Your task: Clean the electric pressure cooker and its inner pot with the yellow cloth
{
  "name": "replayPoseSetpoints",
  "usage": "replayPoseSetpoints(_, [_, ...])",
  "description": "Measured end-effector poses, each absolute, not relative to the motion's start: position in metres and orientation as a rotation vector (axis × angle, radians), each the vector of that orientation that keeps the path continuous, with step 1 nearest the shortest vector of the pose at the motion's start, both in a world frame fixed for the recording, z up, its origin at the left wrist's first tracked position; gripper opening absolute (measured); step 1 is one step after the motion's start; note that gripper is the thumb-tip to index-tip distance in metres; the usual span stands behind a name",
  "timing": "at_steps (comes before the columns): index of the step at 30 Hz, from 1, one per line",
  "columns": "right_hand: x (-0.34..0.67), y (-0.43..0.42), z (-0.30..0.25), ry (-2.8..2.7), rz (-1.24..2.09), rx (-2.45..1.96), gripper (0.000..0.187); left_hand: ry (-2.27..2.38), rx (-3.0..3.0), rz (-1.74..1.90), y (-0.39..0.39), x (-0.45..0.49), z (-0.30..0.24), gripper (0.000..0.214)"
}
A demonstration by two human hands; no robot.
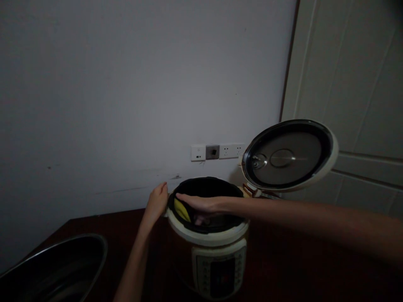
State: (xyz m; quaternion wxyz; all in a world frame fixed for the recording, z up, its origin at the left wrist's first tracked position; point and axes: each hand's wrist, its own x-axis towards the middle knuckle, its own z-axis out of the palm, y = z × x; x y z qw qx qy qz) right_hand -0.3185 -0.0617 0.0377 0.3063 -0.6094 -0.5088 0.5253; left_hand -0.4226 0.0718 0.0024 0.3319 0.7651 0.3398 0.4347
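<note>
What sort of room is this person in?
Most likely a home kitchen or dining corner: an electric cooker with its lid up stands on a dark wooden table, wall sockets sit just behind it, and a panelled door is at the right.

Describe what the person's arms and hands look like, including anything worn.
Both hands are bare: no gloves on the left hand or the right hand. The left forearm and right forearm are uncovered as far as the frame shows, with no sleeve edge in view. No watch, bracelet or ring shows, though the dim light could hide small items.
</note>
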Motion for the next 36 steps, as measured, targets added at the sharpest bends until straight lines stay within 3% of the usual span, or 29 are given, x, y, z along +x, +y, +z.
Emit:
replayPoseSetpoints(2, [-0.318, -0.045, 0.035, -1.201, 1.39, -1.512, 0.045, 0.91, 1.973, 1.114, 0.075, -0.423, 0.002, 0.042])
replayPoseSetpoints(6, [-0.292, -0.021, 0.036, -1.068, 1.003, -1.555, 0.016, 0.923, 1.966, 1.054, 0.075, -0.422, 0.003, 0.047])
replayPoseSetpoints(13, [-0.262, -0.014, 0.036, -1.125, 0.695, -1.651, 0.048, 0.893, 1.875, 1.132, 0.074, -0.419, 0.001, 0.05])
replayPoseSetpoints(23, [-0.323, -0.053, 0.045, -1.428, 0.912, -1.661, 0.016, 0.717, 1.511, 1.234, 0.088, -0.415, -0.008, 0.043])
replayPoseSetpoints(31, [-0.297, -0.128, 0.102, -1.794, 1.224, -1.957, 0.053, 0.813, 1.642, 1.085, 0.079, -0.418, -0.003, 0.051])
replayPoseSetpoints(33, [-0.286, -0.135, 0.112, -2.0, 1.104, -2.191, 0.057, 0.819, 1.684, 1.082, 0.078, -0.419, -0.002, 0.049])
replayPoseSetpoints(36, [-0.268, -0.137, 0.116, -2.125, 0.761, -2.585, 0.049, 0.819, 1.742, 1.097, 0.077, -0.42, -0.001, 0.045])
